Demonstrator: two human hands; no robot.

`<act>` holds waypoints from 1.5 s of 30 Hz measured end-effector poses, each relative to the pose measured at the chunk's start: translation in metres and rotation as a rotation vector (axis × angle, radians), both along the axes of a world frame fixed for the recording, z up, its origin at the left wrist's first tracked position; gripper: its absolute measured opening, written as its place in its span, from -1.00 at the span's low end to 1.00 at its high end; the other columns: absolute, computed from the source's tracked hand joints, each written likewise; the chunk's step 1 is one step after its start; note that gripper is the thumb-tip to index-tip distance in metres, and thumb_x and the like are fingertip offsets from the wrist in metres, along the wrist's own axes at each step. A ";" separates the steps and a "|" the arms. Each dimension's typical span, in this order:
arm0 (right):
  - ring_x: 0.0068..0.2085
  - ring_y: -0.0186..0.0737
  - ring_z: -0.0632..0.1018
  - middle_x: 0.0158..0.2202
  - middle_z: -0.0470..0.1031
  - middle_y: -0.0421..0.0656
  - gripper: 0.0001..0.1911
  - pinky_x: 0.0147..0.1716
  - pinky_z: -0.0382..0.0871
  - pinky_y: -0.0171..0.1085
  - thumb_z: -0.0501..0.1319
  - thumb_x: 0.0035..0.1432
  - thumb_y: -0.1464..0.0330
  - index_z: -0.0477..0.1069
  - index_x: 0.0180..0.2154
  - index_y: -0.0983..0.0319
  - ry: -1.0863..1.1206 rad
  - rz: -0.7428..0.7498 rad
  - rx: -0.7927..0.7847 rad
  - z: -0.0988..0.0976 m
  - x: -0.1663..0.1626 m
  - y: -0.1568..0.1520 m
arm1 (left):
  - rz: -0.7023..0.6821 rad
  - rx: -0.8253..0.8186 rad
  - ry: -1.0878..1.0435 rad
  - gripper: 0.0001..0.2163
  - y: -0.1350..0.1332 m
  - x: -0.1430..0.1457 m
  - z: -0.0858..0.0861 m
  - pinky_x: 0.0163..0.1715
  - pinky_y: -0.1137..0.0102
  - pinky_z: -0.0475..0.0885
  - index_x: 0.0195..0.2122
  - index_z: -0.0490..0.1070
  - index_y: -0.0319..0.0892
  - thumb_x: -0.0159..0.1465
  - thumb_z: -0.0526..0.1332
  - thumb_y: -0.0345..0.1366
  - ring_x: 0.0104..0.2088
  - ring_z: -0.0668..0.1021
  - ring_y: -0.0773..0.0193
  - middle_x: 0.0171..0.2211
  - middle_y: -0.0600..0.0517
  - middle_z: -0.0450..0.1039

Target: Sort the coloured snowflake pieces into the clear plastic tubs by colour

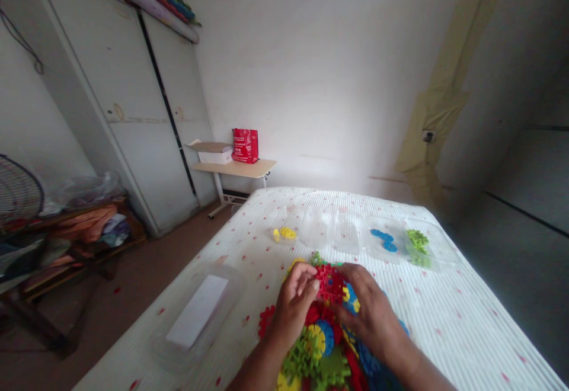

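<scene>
Red cluster (329,282) over the pile (326,367), pinched by the left hand (296,293) — the right hand (371,308) curls beside it, its grip unclear. Best braced from both sides, pressed evenly.

Left hand (297,296), right hand (367,305) and both forearms (263,352) appear bare.

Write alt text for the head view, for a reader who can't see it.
A left hand grips red plastic pieces, a right hand at their other side, above a colorful pile on a spotted cloth. Beyond, clear compartments hold yellow, blue and green pieces.
</scene>
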State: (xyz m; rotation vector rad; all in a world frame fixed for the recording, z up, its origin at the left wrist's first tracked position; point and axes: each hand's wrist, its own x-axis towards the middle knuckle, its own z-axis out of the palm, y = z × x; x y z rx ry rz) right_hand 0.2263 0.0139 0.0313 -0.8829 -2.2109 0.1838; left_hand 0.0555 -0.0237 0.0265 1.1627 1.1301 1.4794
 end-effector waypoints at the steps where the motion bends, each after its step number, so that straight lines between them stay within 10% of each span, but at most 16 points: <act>1: -0.02 -0.05 0.42 -0.05 0.37 0.00 -0.53 -0.05 0.36 -0.05 0.19 0.00 0.43 0.22 0.01 0.21 -0.011 0.003 0.018 -0.001 0.001 0.001 | 0.002 0.001 -0.006 -0.83 0.000 0.000 0.001 -0.36 0.48 0.35 -0.27 0.27 -0.14 0.14 0.18 -0.22 -0.30 0.43 0.31 -0.35 0.08 0.34; 34: -0.09 -0.01 0.44 -0.10 0.43 0.03 -0.51 -0.12 0.34 -0.03 0.21 -0.04 0.47 0.23 -0.01 0.24 -0.152 0.012 0.100 0.006 -0.004 0.002 | -0.021 -0.068 -0.130 -0.57 0.001 0.005 0.004 -0.39 0.44 0.42 -0.05 0.18 -0.13 0.04 0.24 -0.37 -0.38 0.51 0.33 -0.33 0.04 0.45; 45: -0.26 -0.22 0.44 -0.27 0.37 -0.14 -0.55 -0.27 0.37 -0.25 0.16 -0.15 0.52 0.21 -0.13 0.21 -0.044 0.107 -0.202 0.024 -0.028 0.017 | 0.062 -0.115 -0.251 -0.50 0.003 -0.005 0.011 -0.44 0.41 0.46 -0.04 0.18 -0.16 0.00 0.30 -0.28 -0.41 0.49 0.30 -0.43 0.09 0.39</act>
